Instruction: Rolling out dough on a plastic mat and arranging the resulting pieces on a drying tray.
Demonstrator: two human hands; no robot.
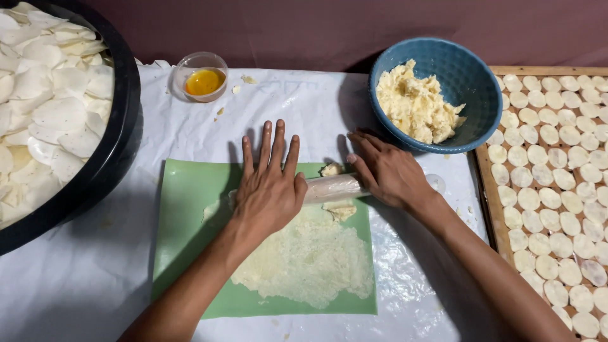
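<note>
My left hand [269, 183] lies flat with fingers stretched out on a clear roller [332, 188] smeared with dough. My right hand [387, 172] rests on the roller's right end, fingers curled over it. Below the roller a thin, ragged sheet of pale dough [310, 259] is spread on a green mat [183, 215]. Small dough lumps sit beside the roller.
A blue bowl [468, 76] holding yellowish dough stands behind my right hand. A wooden tray [500, 209] with several round pale discs lies at the right. A black basin [117, 139] of white slices is at the left. A small clear cup [201, 79] holds orange liquid. White plastic sheet [88, 272] covers the table.
</note>
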